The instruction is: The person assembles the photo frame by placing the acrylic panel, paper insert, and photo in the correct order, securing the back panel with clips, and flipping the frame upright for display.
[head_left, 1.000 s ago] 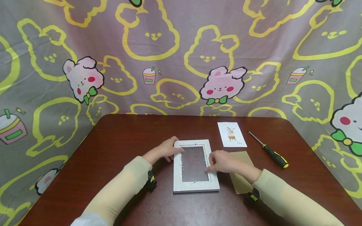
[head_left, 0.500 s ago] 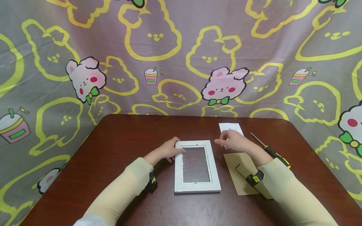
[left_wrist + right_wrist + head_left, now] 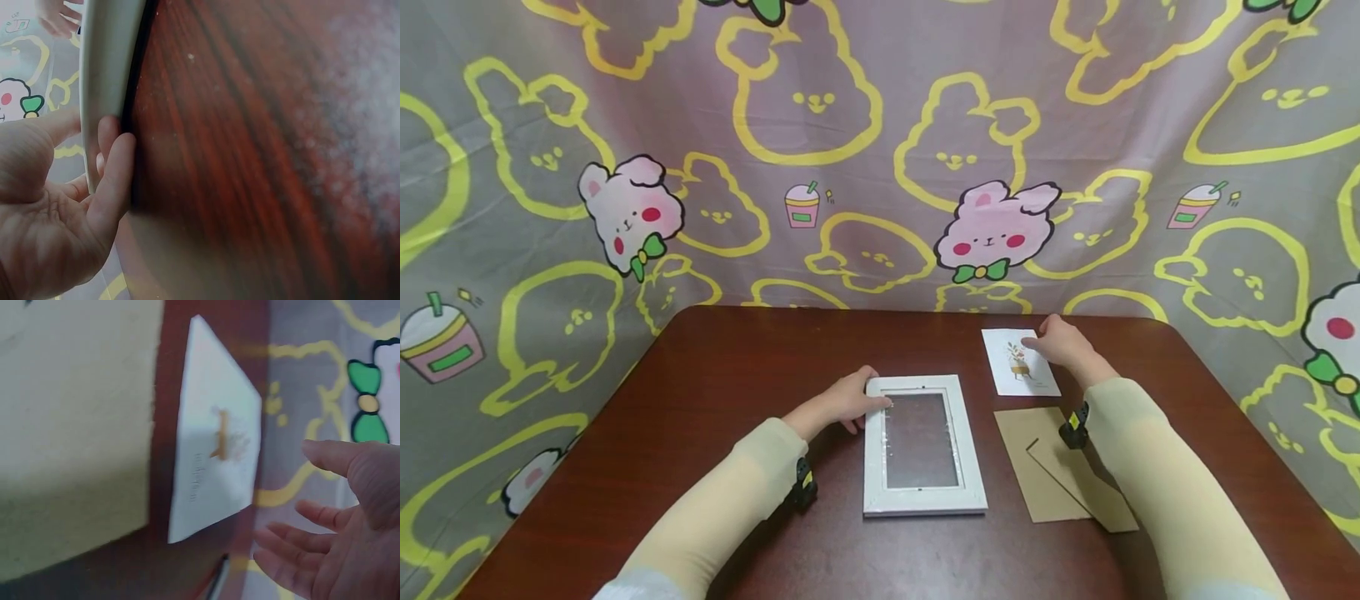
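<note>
A white picture frame (image 3: 925, 500) lies on the table with its window facing up. My left hand (image 3: 844, 400) holds its upper left corner, thumb over the rim and fingers along the outer side; the left wrist view shows those fingertips (image 3: 119, 162) against the frame's edge. My right hand (image 3: 1067, 343) hovers by the upper right corner of a white card (image 3: 1003, 371) printed with a plant drawing. In the right wrist view its fingers are spread and loosely bent, with nothing between them, apart from the card (image 3: 212, 481).
A brown backing board (image 3: 1030, 492) with a slanted stand flap lies right of the frame, partly under my right forearm. A screwdriver shaft (image 3: 219, 578) shows beside the card; in the head view the arm covers it. A patterned curtain (image 3: 850, 125) hangs behind the table.
My right hand has left the frame's right side and moved right and away, over to the card's far corner. The backing board is uncovered more. My left hand stays on the frame.
</note>
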`<control>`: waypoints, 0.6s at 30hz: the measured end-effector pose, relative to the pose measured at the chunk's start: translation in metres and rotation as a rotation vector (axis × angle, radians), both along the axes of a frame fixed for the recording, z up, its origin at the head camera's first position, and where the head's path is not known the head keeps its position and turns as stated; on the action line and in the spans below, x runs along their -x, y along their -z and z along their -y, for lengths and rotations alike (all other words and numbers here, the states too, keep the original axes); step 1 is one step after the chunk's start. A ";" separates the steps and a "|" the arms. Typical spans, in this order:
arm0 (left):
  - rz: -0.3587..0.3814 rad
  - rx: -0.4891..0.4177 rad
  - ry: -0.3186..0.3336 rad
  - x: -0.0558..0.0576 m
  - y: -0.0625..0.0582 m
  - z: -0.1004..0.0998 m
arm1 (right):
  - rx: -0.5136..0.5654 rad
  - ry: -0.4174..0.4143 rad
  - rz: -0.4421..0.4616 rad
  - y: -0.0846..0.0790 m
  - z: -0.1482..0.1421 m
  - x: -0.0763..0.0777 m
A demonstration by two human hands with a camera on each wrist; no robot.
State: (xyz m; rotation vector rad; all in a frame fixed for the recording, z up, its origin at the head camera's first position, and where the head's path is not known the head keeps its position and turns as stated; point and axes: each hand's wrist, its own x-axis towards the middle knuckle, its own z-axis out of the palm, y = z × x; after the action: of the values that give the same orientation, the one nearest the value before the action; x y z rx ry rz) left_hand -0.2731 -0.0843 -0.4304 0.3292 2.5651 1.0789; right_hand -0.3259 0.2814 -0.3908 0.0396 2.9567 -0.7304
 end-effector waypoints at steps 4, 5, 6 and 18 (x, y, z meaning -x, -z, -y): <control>0.006 0.003 -0.001 0.001 0.001 -0.001 | -0.089 0.001 0.031 0.010 0.000 0.003; 0.008 0.003 -0.002 0.001 0.001 -0.002 | -0.104 0.007 0.044 0.012 0.001 0.003; 0.009 0.003 -0.003 0.001 0.001 -0.002 | -0.118 0.015 0.059 0.012 0.003 0.003; 0.002 -0.003 -0.003 0.001 0.002 0.000 | -0.206 0.088 0.082 0.015 0.020 0.002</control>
State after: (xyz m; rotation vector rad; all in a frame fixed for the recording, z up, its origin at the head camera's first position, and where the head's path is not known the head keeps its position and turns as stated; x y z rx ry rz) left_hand -0.2740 -0.0845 -0.4325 0.3249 2.5639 1.0834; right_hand -0.3276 0.2614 -0.4062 0.2099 2.9541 -0.4194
